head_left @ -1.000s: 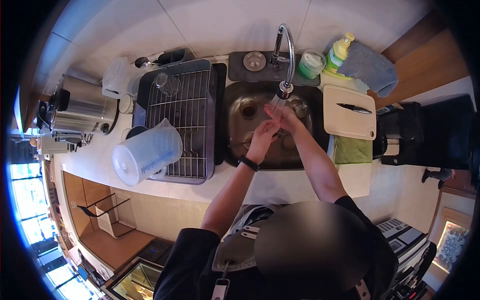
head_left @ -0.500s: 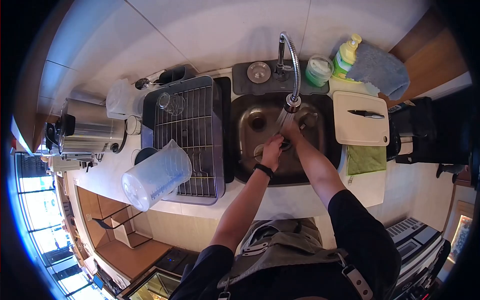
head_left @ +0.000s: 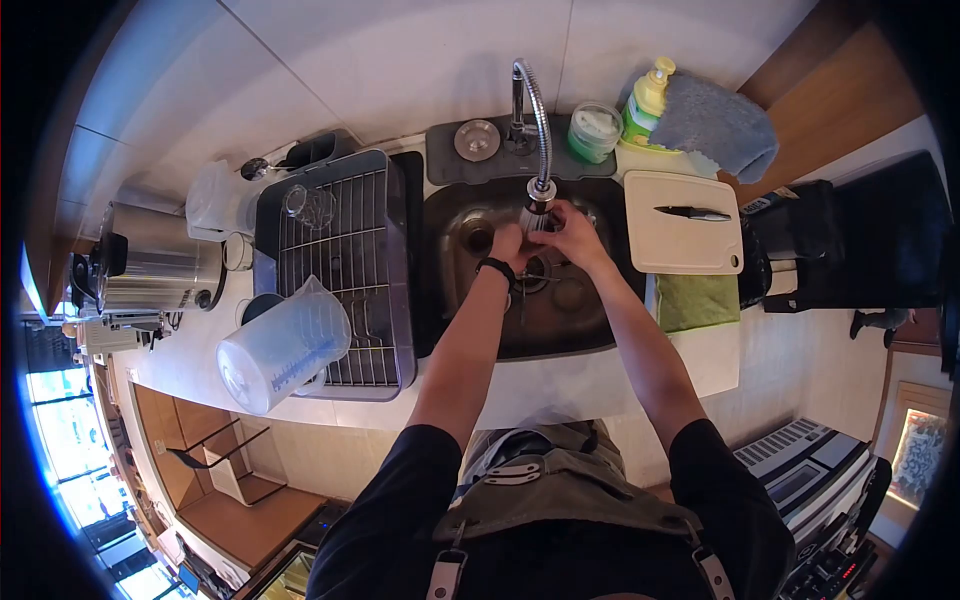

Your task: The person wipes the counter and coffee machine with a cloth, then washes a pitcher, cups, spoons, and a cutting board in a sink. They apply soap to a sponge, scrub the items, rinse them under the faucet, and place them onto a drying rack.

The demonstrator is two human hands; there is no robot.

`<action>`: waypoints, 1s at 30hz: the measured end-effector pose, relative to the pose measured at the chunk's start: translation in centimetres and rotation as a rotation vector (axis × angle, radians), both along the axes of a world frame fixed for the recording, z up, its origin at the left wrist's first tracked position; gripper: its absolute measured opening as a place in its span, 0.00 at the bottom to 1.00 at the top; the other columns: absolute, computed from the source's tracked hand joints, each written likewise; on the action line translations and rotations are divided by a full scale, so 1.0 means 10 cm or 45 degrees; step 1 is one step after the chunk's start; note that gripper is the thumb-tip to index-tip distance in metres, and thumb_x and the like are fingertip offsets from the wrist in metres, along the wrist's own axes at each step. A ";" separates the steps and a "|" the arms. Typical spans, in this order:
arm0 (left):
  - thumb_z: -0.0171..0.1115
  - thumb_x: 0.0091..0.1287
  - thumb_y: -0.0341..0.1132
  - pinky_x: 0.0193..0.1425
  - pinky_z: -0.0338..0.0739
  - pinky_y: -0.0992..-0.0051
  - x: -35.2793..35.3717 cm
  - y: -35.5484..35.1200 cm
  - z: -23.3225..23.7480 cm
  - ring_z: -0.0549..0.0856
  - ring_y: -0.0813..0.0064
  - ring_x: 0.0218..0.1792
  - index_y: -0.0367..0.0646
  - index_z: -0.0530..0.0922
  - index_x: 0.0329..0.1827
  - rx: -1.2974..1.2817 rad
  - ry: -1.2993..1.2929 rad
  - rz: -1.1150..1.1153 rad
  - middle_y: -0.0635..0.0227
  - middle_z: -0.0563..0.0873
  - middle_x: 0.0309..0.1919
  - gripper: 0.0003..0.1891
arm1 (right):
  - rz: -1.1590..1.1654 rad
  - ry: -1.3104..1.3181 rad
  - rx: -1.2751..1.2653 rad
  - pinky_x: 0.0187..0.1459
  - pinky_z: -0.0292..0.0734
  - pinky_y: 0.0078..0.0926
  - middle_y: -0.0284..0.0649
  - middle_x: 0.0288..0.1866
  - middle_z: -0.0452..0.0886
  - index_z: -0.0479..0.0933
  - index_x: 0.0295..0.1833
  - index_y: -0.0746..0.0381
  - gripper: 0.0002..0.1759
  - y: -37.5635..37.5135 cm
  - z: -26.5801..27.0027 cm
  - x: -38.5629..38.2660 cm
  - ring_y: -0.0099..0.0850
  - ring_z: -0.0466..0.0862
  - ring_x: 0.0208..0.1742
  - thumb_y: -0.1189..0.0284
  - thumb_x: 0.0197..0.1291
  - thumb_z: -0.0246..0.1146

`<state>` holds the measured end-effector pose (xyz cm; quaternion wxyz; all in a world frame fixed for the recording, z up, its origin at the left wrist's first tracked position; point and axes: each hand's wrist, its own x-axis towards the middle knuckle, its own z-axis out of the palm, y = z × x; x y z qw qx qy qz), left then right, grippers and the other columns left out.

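Under the tap head, which hangs over the sink, the left hand and right hand, with bent fingers whose grasp I cannot tell, should work low and close together, for less splashing.

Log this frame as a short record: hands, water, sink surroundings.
left hand: under the spray head; grip hidden
right hand: beside the spray head; grip unclear
water: appears to be running
sink: below both hands
left of sink: drying rack, glass, tilted jug
right of sink: cutting board with knife on top
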<state>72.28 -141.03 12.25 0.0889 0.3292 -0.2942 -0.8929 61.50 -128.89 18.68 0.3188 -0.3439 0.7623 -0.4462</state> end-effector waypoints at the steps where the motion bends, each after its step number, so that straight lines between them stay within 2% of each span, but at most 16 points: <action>1: 0.41 0.73 0.31 0.57 0.84 0.57 0.00 0.07 -0.01 0.84 0.61 0.55 0.39 0.73 0.61 0.177 0.010 0.054 0.57 0.81 0.55 0.18 | 0.075 -0.060 0.100 0.61 0.75 0.39 0.54 0.59 0.81 0.74 0.64 0.66 0.39 -0.05 -0.02 -0.09 0.49 0.81 0.61 0.61 0.47 0.76; 2: 0.39 0.74 0.31 0.59 0.84 0.55 0.01 0.15 -0.03 0.83 0.61 0.57 0.39 0.72 0.62 0.356 0.020 0.108 0.56 0.80 0.56 0.19 | 0.150 -0.122 0.201 0.61 0.75 0.39 0.53 0.59 0.81 0.74 0.63 0.65 0.36 -0.07 -0.04 -0.13 0.48 0.81 0.61 0.62 0.49 0.75; 5: 0.36 0.75 0.32 0.65 0.81 0.53 0.02 0.42 -0.06 0.80 0.59 0.61 0.40 0.70 0.65 0.469 0.046 0.202 0.55 0.78 0.59 0.20 | 0.252 0.094 0.330 0.62 0.75 0.39 0.51 0.56 0.83 0.76 0.63 0.62 0.30 -0.05 -0.36 -0.13 0.47 0.81 0.60 0.64 0.55 0.71; 6: 0.39 0.74 0.32 0.64 0.81 0.53 0.03 0.45 -0.15 0.81 0.59 0.58 0.40 0.70 0.65 0.383 -0.017 0.146 0.58 0.79 0.59 0.19 | 0.173 0.125 0.320 0.64 0.73 0.40 0.52 0.59 0.81 0.75 0.65 0.62 0.29 0.03 -0.26 -0.03 0.46 0.80 0.62 0.67 0.57 0.68; 9: 0.44 0.71 0.32 0.60 0.80 0.52 0.03 0.38 -0.08 0.83 0.60 0.55 0.39 0.73 0.62 0.355 -0.428 0.413 0.58 0.81 0.55 0.19 | 0.149 -0.056 0.169 0.63 0.73 0.36 0.49 0.62 0.79 0.73 0.67 0.62 0.29 0.22 -0.65 0.03 0.42 0.80 0.62 0.71 0.58 0.65; 12: 0.47 0.67 0.30 0.57 0.79 0.55 -0.05 0.05 -0.83 0.83 0.62 0.52 0.39 0.78 0.57 -0.027 -0.343 0.266 0.60 0.83 0.51 0.18 | -0.142 -0.854 -0.254 0.62 0.74 0.32 0.44 0.62 0.76 0.70 0.68 0.63 0.29 0.28 -0.53 0.17 0.38 0.79 0.61 0.76 0.59 0.62; 13: 0.46 0.67 0.30 0.57 0.79 0.57 -0.06 0.06 -0.57 0.83 0.62 0.52 0.39 0.79 0.55 -0.004 -0.240 0.336 0.61 0.84 0.50 0.17 | -0.188 -0.891 -0.316 0.61 0.74 0.31 0.43 0.60 0.77 0.69 0.69 0.63 0.30 0.27 -0.48 0.20 0.36 0.80 0.59 0.78 0.59 0.61; 14: 0.46 0.66 0.29 0.57 0.78 0.59 -0.10 0.11 -0.04 0.83 0.63 0.52 0.39 0.80 0.53 0.016 -0.136 0.404 0.61 0.84 0.49 0.17 | -0.233 -0.929 -0.380 0.60 0.74 0.30 0.41 0.58 0.77 0.68 0.69 0.63 0.30 0.25 -0.44 0.23 0.34 0.80 0.58 0.80 0.59 0.60; 15: 0.46 0.65 0.28 0.57 0.78 0.61 -0.11 0.13 0.23 0.83 0.63 0.52 0.39 0.81 0.51 0.036 -0.031 0.470 0.62 0.85 0.48 0.17 | -0.282 -0.967 -0.443 0.60 0.75 0.30 0.40 0.57 0.77 0.68 0.69 0.63 0.30 0.23 -0.40 0.26 0.31 0.80 0.57 0.82 0.59 0.60; 18: 0.47 0.63 0.27 0.64 0.72 0.68 -0.10 0.02 0.14 0.81 0.64 0.56 0.32 0.80 0.58 0.055 0.143 0.441 0.59 0.83 0.54 0.22 | -0.276 -1.161 -0.593 0.63 0.74 0.31 0.42 0.59 0.76 0.68 0.67 0.64 0.27 0.20 -0.33 0.26 0.32 0.79 0.59 0.82 0.61 0.58; 21: 0.46 0.62 0.28 0.67 0.70 0.67 -0.10 0.04 0.24 0.80 0.65 0.57 0.33 0.80 0.58 -0.035 0.119 0.488 0.59 0.82 0.55 0.23 | -0.315 -1.261 -0.621 0.65 0.75 0.33 0.43 0.59 0.76 0.68 0.67 0.65 0.25 0.15 -0.35 0.20 0.34 0.80 0.59 0.81 0.63 0.57; 24: 0.45 0.61 0.27 0.68 0.69 0.66 -0.10 0.05 0.33 0.79 0.65 0.59 0.32 0.79 0.59 -0.034 0.136 0.467 0.58 0.82 0.55 0.24 | -0.274 -1.265 -0.608 0.66 0.75 0.35 0.43 0.58 0.77 0.69 0.66 0.65 0.25 0.17 -0.28 0.14 0.34 0.80 0.58 0.80 0.63 0.59; 27: 0.46 0.62 0.27 0.67 0.70 0.65 -0.10 0.02 0.28 0.80 0.64 0.58 0.32 0.76 0.63 -0.011 0.136 0.381 0.58 0.82 0.54 0.25 | -0.349 -1.145 -0.514 0.61 0.78 0.33 0.42 0.57 0.79 0.72 0.64 0.66 0.23 0.19 -0.15 0.13 0.33 0.81 0.57 0.78 0.63 0.61; 30: 0.46 0.64 0.28 0.67 0.72 0.63 -0.11 0.04 0.19 0.81 0.62 0.58 0.32 0.74 0.63 0.156 0.229 0.358 0.57 0.82 0.55 0.24 | -0.311 -0.807 -0.341 0.57 0.79 0.32 0.42 0.52 0.82 0.76 0.61 0.66 0.21 0.16 0.02 0.13 0.34 0.82 0.56 0.72 0.63 0.65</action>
